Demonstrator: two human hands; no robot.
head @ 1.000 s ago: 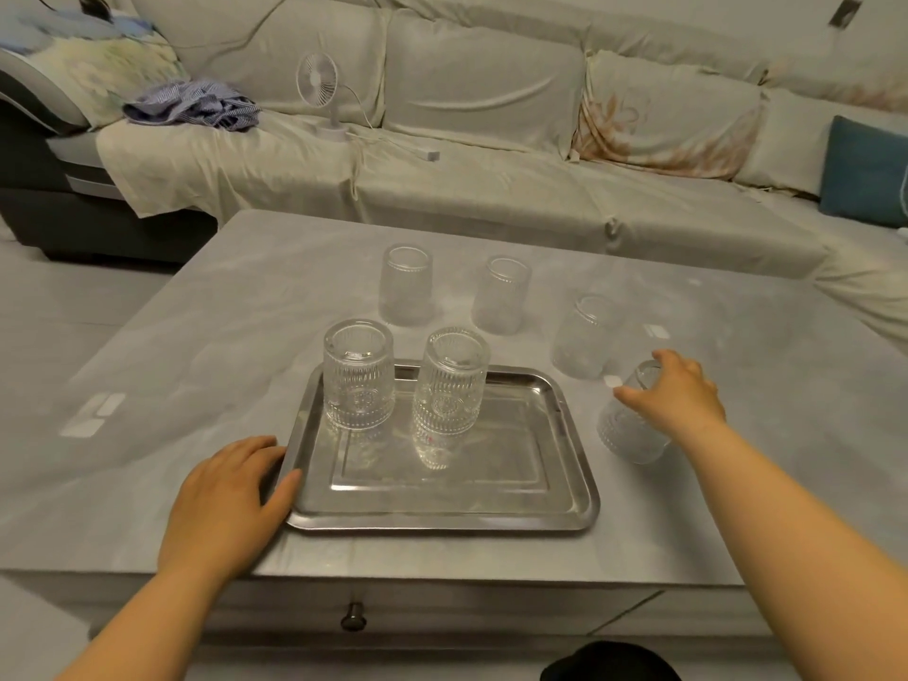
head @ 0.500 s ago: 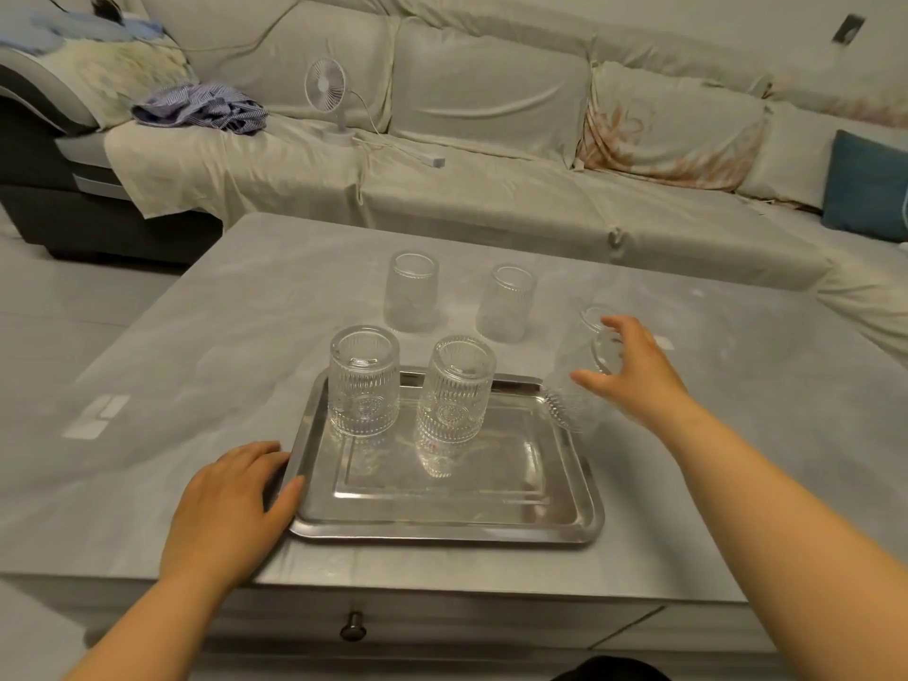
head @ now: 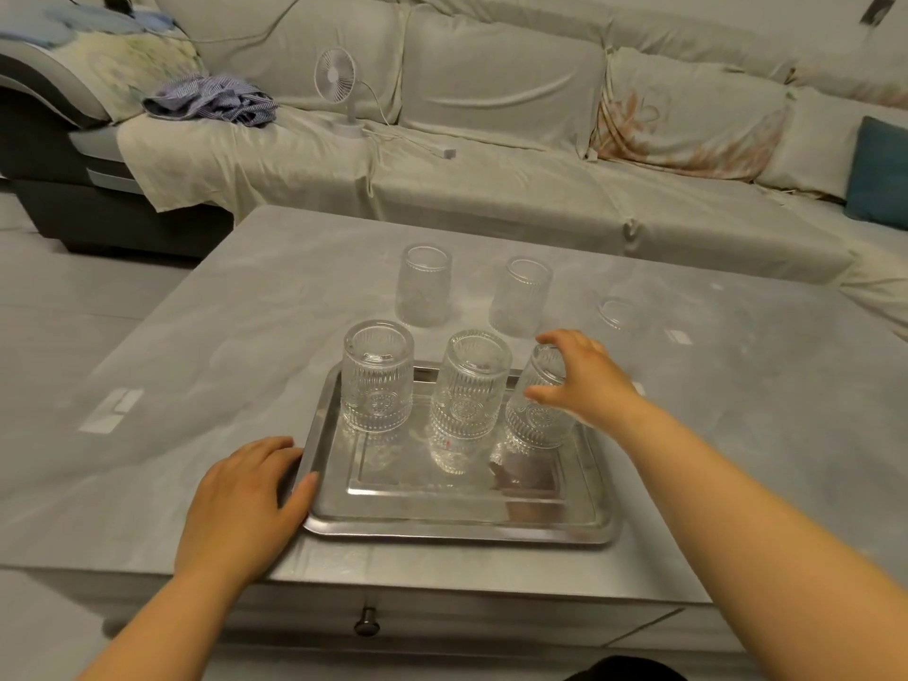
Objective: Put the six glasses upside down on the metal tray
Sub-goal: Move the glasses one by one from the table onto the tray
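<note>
Clear glasses (head: 377, 381) with ribbed sides and a beaded medallion, shiny silver tray (head: 457, 525), mottled grey counter (head: 236, 336), beige sofa (head: 491, 140), blue striped cloth (head: 211, 98), white fan (head: 339, 81), teal cushion (head: 879, 174)

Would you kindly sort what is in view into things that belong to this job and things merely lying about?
Job: metal tray; two upturned glasses; held glass in right hand; three upright glasses; left hand.

Lying about: fan; striped cloth; teal cushion.
</note>
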